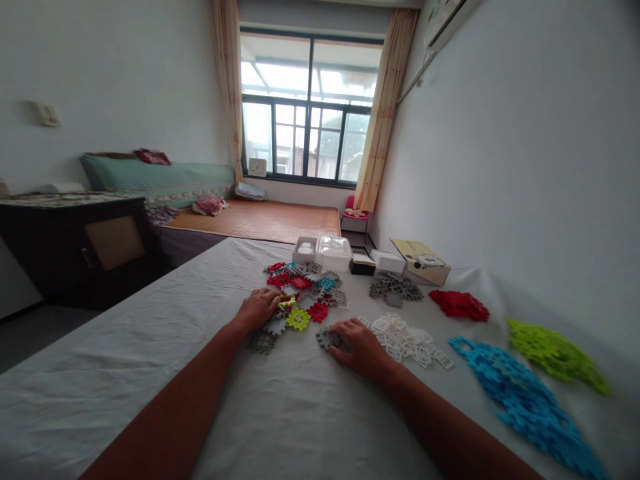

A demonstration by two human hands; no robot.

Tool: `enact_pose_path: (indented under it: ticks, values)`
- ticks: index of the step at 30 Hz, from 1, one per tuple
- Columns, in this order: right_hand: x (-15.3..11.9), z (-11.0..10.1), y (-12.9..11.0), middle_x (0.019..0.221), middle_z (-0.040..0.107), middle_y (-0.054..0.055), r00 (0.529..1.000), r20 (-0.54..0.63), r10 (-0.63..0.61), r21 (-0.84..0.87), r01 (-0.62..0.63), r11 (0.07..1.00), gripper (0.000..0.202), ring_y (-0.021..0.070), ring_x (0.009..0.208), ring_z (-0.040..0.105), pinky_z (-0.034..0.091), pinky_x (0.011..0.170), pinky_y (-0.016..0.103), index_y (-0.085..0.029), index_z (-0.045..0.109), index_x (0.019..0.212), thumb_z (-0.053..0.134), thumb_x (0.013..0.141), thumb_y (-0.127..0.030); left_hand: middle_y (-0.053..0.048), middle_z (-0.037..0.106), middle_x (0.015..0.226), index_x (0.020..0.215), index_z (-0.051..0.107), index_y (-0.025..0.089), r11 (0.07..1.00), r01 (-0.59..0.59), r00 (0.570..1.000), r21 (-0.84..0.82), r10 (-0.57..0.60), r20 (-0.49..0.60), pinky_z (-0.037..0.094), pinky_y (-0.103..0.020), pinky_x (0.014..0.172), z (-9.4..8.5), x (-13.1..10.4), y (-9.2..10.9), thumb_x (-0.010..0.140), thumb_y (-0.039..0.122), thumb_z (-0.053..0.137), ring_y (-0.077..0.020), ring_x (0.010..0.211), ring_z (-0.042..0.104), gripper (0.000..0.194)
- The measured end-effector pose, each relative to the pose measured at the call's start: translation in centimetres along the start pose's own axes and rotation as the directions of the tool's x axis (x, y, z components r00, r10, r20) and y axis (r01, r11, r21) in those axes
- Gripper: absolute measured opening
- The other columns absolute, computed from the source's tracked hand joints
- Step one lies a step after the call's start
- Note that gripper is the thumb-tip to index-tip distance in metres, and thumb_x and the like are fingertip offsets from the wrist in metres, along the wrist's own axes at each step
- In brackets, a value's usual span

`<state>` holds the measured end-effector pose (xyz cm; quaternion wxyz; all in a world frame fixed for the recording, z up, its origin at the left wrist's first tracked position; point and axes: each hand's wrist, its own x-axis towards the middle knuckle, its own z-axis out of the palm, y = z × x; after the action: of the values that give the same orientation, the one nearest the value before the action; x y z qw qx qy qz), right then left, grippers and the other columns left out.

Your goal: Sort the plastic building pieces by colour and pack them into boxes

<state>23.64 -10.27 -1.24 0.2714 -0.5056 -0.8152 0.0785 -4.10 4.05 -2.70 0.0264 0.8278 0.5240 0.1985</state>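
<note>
My left hand reaches into the mixed pile of plastic interlocking building tiles. Its fingers close on a yellow-green tile, which stands tilted at the fingertips. Another yellow-green tile lies flat beside it, with a red tile to its right and a blue tile farther back. My right hand curves over a grey tile on the cloth, thumb at the near side and fingers on top. Part of that tile is hidden under the hand. Just right of this hand spreads a heap of white square tiles.
Sorted heaps stand to the right: grey tiles, red tiles, yellow-green tiles, blue tiles. Along the far edge are a clear plastic box, a black box and a yellow carton. White cloth covers the table.
</note>
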Motion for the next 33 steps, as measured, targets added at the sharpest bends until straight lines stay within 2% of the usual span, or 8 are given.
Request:
enact_pose_path:
  ticks: [6, 11, 14, 16, 19, 21, 26, 33]
  values:
    - [0.0, -0.8, 0.2, 0.085, 0.065, 0.003, 0.976, 0.057, 0.211, 0.395, -0.216, 0.893, 0.028, 0.0140, 0.075, 0.060, 0.050, 0.069, 0.026, -0.020, 0.062, 0.105, 0.052, 0.081, -0.029, -0.005, 0.061, 0.114, 0.108, 0.063, 0.026, 1.000, 0.016, 1.000, 0.002, -0.016, 0.003, 0.038, -0.033, 0.092, 0.0, -0.1, 0.1, 0.089, 0.039, 0.035, -0.0206, 0.106, 0.051, 0.037]
    - [0.9, -3.2, 1.4, 0.085, 0.064, 0.004, 0.950, -0.047, 0.310, 0.483, -0.250, 0.839, 0.041, 0.0161, 0.077, 0.061, 0.050, 0.066, 0.027, -0.017, 0.060, 0.108, 0.062, 0.075, -0.043, -0.005, 0.061, 0.113, 0.110, 0.063, 0.027, 1.000, 0.020, 1.000, 0.013, -0.020, 0.009, 0.039, -0.033, 0.090, -0.2, -0.1, 0.3, 0.090, 0.039, 0.034, -0.0213, 0.106, 0.050, 0.037]
    - [1.7, -6.6, 5.3, 0.087, 0.066, 0.006, 0.896, -0.205, 0.393, 0.369, -0.302, 0.879, 0.048, 0.0186, 0.078, 0.062, 0.050, 0.066, 0.029, -0.018, 0.061, 0.107, 0.064, 0.071, -0.048, -0.005, 0.061, 0.113, 0.110, 0.062, 0.027, 0.999, 0.028, 1.000, 0.018, -0.028, 0.013, 0.039, -0.033, 0.090, -0.2, -0.1, 0.4, 0.090, 0.038, 0.035, -0.0216, 0.106, 0.051, 0.036]
    - [1.7, -9.1, 9.3, 0.091, 0.068, 0.008, 0.827, -0.334, 0.451, 0.282, -0.369, 0.885, 0.050, 0.0200, 0.081, 0.063, 0.050, 0.069, 0.030, -0.017, 0.061, 0.108, 0.063, 0.071, -0.050, -0.005, 0.060, 0.113, 0.110, 0.062, 0.027, 0.999, 0.035, 0.999, 0.015, -0.035, 0.008, 0.038, -0.034, 0.090, -0.2, -0.2, 0.4, 0.090, 0.038, 0.035, -0.0218, 0.106, 0.050, 0.035]
    - [0.7, -11.6, 15.6, 0.099, 0.068, 0.010, 0.687, -0.468, 0.556, 0.133, -0.567, 0.813, 0.048, 0.0204, 0.083, 0.065, 0.049, 0.071, 0.029, -0.015, 0.061, 0.107, 0.057, 0.074, -0.050, -0.005, 0.060, 0.114, 0.110, 0.062, 0.026, 0.999, 0.044, 0.999, 0.009, -0.044, 0.000, 0.039, -0.034, 0.089, -0.3, -0.3, 0.6, 0.090, 0.037, 0.035, -0.0225, 0.107, 0.050, 0.035]
    - [-0.4, -11.7, 18.7, 0.095, 0.069, 0.012, 0.641, -0.475, 0.604, 0.033, -0.672, 0.739, 0.044, 0.0227, 0.082, 0.065, 0.049, 0.071, 0.031, -0.013, 0.064, 0.099, 0.059, 0.072, -0.048, -0.005, 0.060, 0.114, 0.109, 0.062, 0.027, 0.999, 0.047, 0.999, 0.007, -0.047, 0.002, 0.039, -0.035, 0.087, -0.3, -0.3, 0.6, 0.090, 0.038, 0.035, -0.0229, 0.107, 0.049, 0.035]
    - [-1.7, -8.8, 21.3, 0.094, 0.070, 0.014, 0.669, -0.441, 0.598, -0.064, -0.688, 0.723, 0.041, 0.0261, 0.085, 0.066, 0.049, 0.073, 0.034, -0.013, 0.065, 0.094, 0.057, 0.071, -0.046, -0.005, 0.060, 0.112, 0.107, 0.062, 0.027, 0.999, 0.044, 0.999, 0.000, -0.044, 0.010, 0.039, -0.035, 0.086, 0.1, -0.3, 0.4, 0.090, 0.039, 0.035, -0.0232, 0.107, 0.049, 0.034]
    - [-0.8, -7.4, 18.8, 0.106, 0.067, 0.011, 0.795, -0.364, 0.486, -0.190, -0.574, 0.796, 0.033, 0.0256, 0.100, 0.060, 0.043, 0.088, 0.036, -0.017, 0.065, 0.101, 0.053, 0.074, -0.031, -0.005, 0.060, 0.114, 0.108, 0.062, 0.028, 0.999, 0.042, 0.999, -0.026, -0.041, 0.002, 0.040, -0.035, 0.084, 0.1, -0.4, 0.2, 0.090, 0.039, 0.035, -0.0237, 0.108, 0.049, 0.035]
